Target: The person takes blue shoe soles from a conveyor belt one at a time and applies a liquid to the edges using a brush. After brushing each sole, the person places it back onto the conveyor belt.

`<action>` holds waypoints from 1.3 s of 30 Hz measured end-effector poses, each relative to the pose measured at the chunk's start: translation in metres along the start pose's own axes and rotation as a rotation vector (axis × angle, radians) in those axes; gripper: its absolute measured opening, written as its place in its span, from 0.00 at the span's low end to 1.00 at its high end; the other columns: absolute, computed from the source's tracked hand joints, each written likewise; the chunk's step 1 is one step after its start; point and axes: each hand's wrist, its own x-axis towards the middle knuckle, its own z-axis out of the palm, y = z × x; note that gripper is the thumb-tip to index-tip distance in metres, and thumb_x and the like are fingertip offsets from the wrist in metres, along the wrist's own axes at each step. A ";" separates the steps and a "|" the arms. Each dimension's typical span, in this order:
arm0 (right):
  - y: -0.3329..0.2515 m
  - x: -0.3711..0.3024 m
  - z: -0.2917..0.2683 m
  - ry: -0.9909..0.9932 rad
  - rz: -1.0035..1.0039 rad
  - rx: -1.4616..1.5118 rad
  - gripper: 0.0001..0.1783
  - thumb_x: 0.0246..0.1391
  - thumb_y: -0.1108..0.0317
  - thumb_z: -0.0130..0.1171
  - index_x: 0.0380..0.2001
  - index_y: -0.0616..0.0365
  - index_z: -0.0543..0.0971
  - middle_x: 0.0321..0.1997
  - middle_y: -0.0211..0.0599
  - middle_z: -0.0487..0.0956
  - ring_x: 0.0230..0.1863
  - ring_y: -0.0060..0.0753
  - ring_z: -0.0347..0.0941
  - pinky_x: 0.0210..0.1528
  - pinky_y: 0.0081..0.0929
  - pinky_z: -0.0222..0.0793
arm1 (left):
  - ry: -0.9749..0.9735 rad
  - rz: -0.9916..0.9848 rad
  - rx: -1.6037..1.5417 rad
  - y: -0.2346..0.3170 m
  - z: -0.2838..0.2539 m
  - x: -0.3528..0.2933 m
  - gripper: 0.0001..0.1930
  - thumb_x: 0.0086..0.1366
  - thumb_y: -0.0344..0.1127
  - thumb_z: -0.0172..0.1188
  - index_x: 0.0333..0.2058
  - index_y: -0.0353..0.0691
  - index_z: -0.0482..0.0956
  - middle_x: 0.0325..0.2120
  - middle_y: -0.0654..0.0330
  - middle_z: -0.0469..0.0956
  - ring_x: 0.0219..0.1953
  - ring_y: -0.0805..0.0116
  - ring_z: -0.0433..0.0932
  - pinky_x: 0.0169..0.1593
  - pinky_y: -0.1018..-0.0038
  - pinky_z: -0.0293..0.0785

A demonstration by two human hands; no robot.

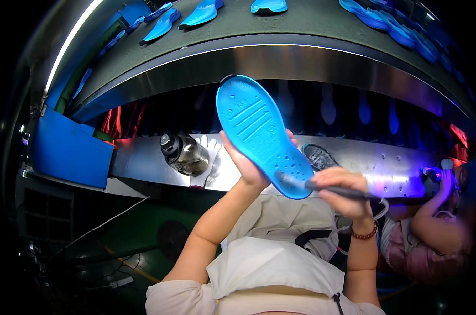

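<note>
- Your left hand (248, 169) holds the blue shoe sole (264, 134) over the steel table (138, 163), fingers clamped across its waist;
- your right hand's (349, 181) fingers clamp a black-handled tool (372, 197);
- the sole seems light, bendy; grip its side edges.

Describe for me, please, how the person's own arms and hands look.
Short, pale beige sleeves end above the elbows, leaving the forearms bare. The left hand and right hand wear no gloves. A reddish-brown beaded bracelet circles the right wrist; none shows on the left.
</note>
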 end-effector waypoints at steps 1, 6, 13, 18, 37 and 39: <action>-0.006 0.000 0.001 -0.121 -0.091 -0.092 0.11 0.35 0.83 0.62 0.28 0.64 0.79 0.33 0.45 0.79 0.39 0.39 0.76 0.44 0.29 0.70 | -0.037 -0.007 -0.008 0.004 0.000 0.000 0.51 0.47 0.79 0.18 0.45 0.35 0.66 0.31 0.46 0.73 0.32 0.54 0.75 0.37 0.61 0.73; 0.004 -0.009 -0.007 -0.060 0.031 0.179 0.13 0.34 0.82 0.62 0.30 0.65 0.79 0.33 0.45 0.79 0.39 0.38 0.75 0.45 0.28 0.70 | -0.033 -0.053 0.027 0.011 0.003 -0.001 0.52 0.47 0.79 0.17 0.46 0.36 0.66 0.32 0.46 0.74 0.32 0.54 0.75 0.38 0.60 0.73; 0.012 -0.009 -0.005 -0.131 0.028 0.418 0.11 0.35 0.82 0.61 0.29 0.65 0.79 0.36 0.45 0.78 0.42 0.38 0.73 0.49 0.30 0.66 | -0.263 -0.073 0.018 0.021 -0.002 0.003 0.50 0.49 0.78 0.23 0.51 0.35 0.61 0.39 0.44 0.70 0.39 0.52 0.73 0.44 0.57 0.70; 0.013 -0.012 0.023 0.205 0.235 0.695 0.12 0.43 0.80 0.58 0.35 0.67 0.75 0.38 0.48 0.77 0.39 0.34 0.73 0.48 0.27 0.67 | -0.167 -0.159 -0.108 -0.001 0.016 -0.017 0.43 0.57 0.69 0.27 0.57 0.35 0.55 0.48 0.43 0.66 0.47 0.49 0.70 0.51 0.56 0.67; -0.041 0.021 -0.022 -0.404 -0.021 -0.132 0.12 0.40 0.79 0.61 0.33 0.61 0.78 0.37 0.43 0.79 0.40 0.37 0.76 0.43 0.27 0.72 | -0.138 -0.960 0.433 0.038 0.003 -0.002 0.27 0.58 0.48 0.49 0.49 0.32 0.67 0.43 0.51 0.72 0.40 0.66 0.74 0.45 0.74 0.70; -0.039 0.022 -0.020 -0.504 0.017 -0.112 0.12 0.35 0.77 0.64 0.30 0.63 0.79 0.35 0.47 0.79 0.38 0.41 0.77 0.39 0.29 0.73 | -0.295 -0.938 0.580 0.041 0.006 0.000 0.28 0.58 0.51 0.48 0.49 0.31 0.68 0.41 0.50 0.73 0.40 0.65 0.74 0.44 0.74 0.70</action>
